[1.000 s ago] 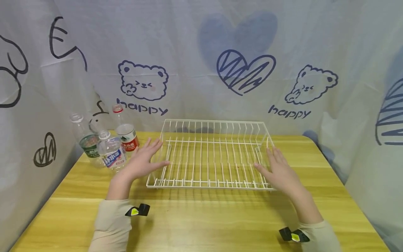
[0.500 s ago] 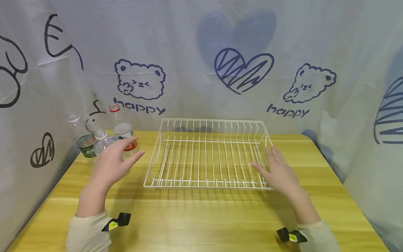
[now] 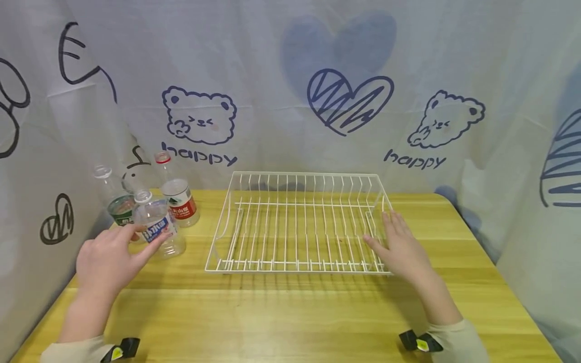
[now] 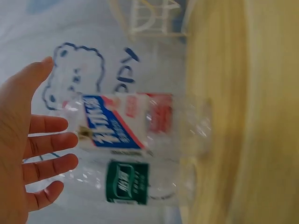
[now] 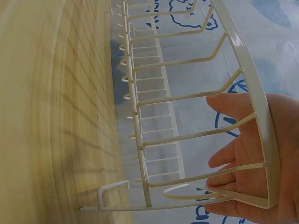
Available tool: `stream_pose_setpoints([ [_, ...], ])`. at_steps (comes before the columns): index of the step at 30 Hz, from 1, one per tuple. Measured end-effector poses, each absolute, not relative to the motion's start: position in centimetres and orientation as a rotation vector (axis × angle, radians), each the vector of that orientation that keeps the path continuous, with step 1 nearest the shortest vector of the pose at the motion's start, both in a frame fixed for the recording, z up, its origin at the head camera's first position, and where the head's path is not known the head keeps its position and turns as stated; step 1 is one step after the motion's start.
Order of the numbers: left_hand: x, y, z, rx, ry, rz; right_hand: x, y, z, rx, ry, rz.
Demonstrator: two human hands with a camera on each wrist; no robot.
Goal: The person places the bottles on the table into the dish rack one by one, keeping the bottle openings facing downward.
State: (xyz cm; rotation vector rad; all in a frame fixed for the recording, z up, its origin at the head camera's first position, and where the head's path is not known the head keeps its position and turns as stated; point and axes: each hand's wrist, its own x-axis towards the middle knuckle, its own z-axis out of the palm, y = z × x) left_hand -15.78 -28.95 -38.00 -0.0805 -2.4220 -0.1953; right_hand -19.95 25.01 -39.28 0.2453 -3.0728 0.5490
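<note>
My left hand is just in front of a clear bottle with a blue, white and red label, thumb and fingers spread apart. In the left wrist view, a gap shows between those fingers and the bottle's label. Beside it stand a green-labelled bottle and a red-labelled bottle with a red ring at its neck. All three are upright and capless. A white wire dish rack lies on the table, and my right hand is at its right end with straight fingers.
The wooden table ends at a white curtain with blue drawings, which also hangs along both sides. The bottles stand near the table's left edge. The rack's wires stand up from its base in rows.
My left hand has left the rack's left end and moved left and toward me, in front of the bottles. My right hand stays at the rack's right end.
</note>
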Motion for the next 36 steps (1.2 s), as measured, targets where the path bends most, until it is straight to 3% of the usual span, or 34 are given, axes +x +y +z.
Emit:
stream_pose_setpoints([
  [12,-17.8,-32.0,-41.6,0.156,-2.902,-0.260,-19.7,24.9,-39.0,0.234,-3.076,0.542],
  [36,-21.6,-33.6,-45.0,-0.101,-2.936,-0.936,-19.9,24.9,-39.2,0.228,-3.068,0.551],
])
